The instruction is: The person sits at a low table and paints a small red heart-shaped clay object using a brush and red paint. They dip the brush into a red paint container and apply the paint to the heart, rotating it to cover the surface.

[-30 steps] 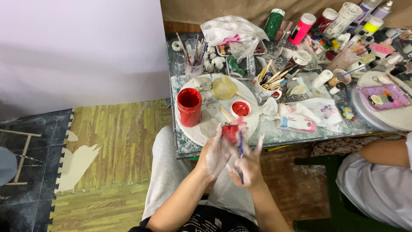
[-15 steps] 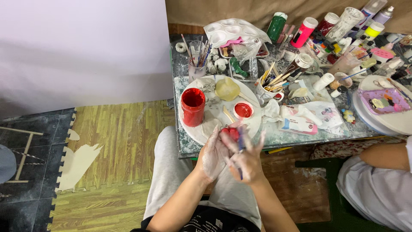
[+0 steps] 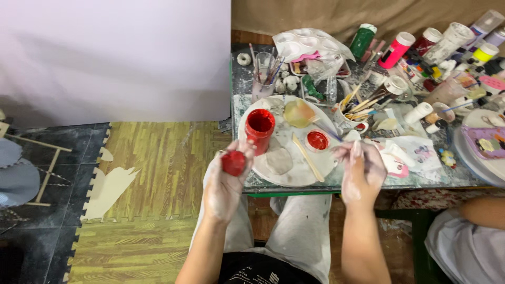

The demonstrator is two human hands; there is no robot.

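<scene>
Closest to the body, the left hand [image 3: 223, 181] has its grip closed around a small round red-painted object [image 3: 233, 162], held over the lap just short of the worktop [image 3: 294, 185] edge. Right hand [image 3: 362, 171] pinches a thin paintbrush [image 3: 336, 138], its long axis running up-left toward the shallow dish of red paint [image 3: 317, 140], so the right is nearer that. Beyond the left grip sits one red cup [image 3: 260, 128] on one white round palette [image 3: 294, 173]. Two red paint containers total.
</scene>
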